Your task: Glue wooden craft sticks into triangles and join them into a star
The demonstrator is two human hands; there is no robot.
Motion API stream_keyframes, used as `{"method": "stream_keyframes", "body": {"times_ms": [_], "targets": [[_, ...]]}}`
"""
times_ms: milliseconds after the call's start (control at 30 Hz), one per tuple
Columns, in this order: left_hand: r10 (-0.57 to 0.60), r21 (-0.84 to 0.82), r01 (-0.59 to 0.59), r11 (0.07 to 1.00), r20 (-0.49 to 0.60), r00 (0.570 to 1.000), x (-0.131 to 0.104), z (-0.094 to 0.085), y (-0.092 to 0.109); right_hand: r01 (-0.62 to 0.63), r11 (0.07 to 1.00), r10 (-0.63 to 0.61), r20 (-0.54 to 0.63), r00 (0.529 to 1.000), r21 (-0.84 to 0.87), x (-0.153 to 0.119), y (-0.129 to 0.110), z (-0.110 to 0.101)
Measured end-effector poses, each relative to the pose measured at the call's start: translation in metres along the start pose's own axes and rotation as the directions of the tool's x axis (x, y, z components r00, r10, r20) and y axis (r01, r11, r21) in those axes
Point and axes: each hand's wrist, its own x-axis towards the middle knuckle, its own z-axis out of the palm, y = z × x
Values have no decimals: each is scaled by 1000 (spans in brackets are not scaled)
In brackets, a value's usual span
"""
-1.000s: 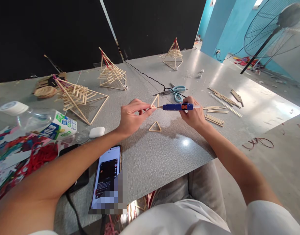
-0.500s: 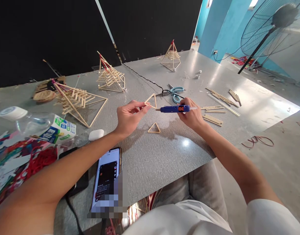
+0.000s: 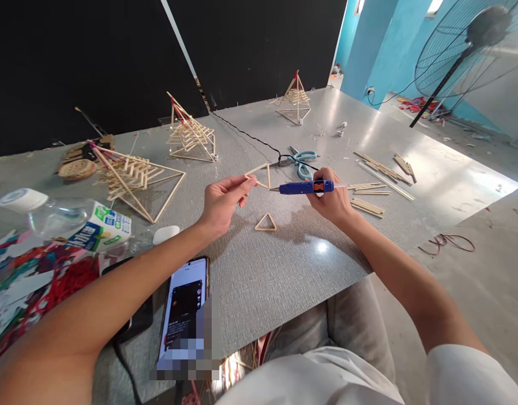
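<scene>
Pinched at its left corner, a small wooden stick triangle [image 3: 269, 175] is held up by my left hand [image 3: 225, 203] above the grey table [image 3: 259, 281]. My right hand [image 3: 333, 201] grips a blue glue gun [image 3: 301, 187], its nozzle pointing left at the triangle's lower right corner. The tip is at or very near that corner; contact is too small to tell. A second small stick triangle [image 3: 266, 223] lies flat on the table below.
Behind are scissors [image 3: 303, 163] and a black cable [image 3: 254, 135]. Loose sticks [image 3: 381, 167] lie right. Stick pyramids [image 3: 136, 174] stand left and at the back. A bottle [image 3: 65, 216], phone [image 3: 185, 309] and red strips [image 3: 73, 281] are near left.
The held triangle has tilted and turned slightly in my left hand, and the fingers have shifted a little left. The glue gun has moved slightly right.
</scene>
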Motion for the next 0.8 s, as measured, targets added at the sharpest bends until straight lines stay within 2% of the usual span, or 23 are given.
{"method": "stream_keyframes", "body": {"times_ms": [200,433,567,800], "targets": [[17,-2,-17,1000,21,1000,2,-2,-6,-70,997,72,62,995,-32,-1,0,1],[-24,-35,27,999,65,998,4,-5,-9,-30,998,38,130,991,-60,0,1,0],[-48,-11,49,999,83,995,3,-5,-6,-49,998,52,86,995,-42,2,7,-2],[47,154,-51,987,30,998,0,-3,-5,-267,963,267,-26,963,22,4,19,-2]]}}
